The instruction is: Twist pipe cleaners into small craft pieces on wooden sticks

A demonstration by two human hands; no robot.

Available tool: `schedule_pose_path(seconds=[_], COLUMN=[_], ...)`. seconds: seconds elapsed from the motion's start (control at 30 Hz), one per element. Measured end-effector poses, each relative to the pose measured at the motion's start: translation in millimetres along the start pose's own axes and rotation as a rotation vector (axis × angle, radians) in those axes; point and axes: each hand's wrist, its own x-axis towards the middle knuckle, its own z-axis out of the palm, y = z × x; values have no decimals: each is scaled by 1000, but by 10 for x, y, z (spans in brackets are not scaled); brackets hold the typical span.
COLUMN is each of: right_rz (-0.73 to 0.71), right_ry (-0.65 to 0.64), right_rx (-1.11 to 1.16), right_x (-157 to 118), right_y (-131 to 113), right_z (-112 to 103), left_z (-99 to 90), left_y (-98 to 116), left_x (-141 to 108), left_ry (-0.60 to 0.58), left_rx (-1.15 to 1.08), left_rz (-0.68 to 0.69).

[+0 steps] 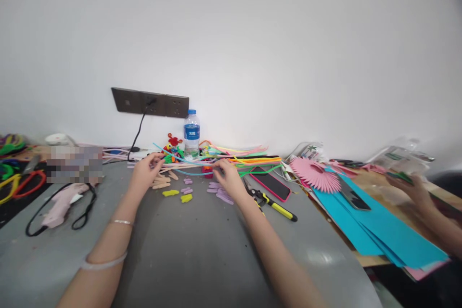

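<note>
Both bare forearms (108, 245) are stretched over the grey counter (187, 255), nearest the camera, with a pale bangle (104, 263) worn on the left one. Chenille stems (260, 160) are heaped along the far edge against the wall (252, 57), around a water bottle (192, 132), and both hands are placed at that heap. The left hand (148, 168) is set at the left ends of the stems, the right hand (229, 178) nearer their middle with its fingers bent. Whether a stem is clamped in either grip cannot be told (the fingertips are lost among crossing colours). Short folded pieces, beige (160, 182), purple (224, 195) and yellow (171, 193), are grouped on the near side. Picking out or straightening stems is judged to be in hand; a fine pinch on a single stem seems called for, with its neighbours left undisturbed. Yellow-handled pliers (282, 210) are laid beside the right forearm.
</note>
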Motion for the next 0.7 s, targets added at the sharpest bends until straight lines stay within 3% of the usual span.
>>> schedule_pose_path(seconds=[0.2,0.27,0.4,0.53,0.7], right_rz=[285,304,284,288,258], right_ry=[-108,-175,-267,-279,-227], right_rx=[-366,-413,-362,-286,-153], right_x=[245,358,555,603,589], right_y=[-169,-246,-328,-263,-109], right_z=[147,192,288,356,195], left_z=[62,72,107,180,232], left_y=[-63,-68,-86,-122,-123], left_x=[2,-3,-20,-38,-60], left_ry=[-94,-108,-141,-163,-141], left_rx=[-80,-66,-36,34,113], left_rz=[82,104,123,137,159])
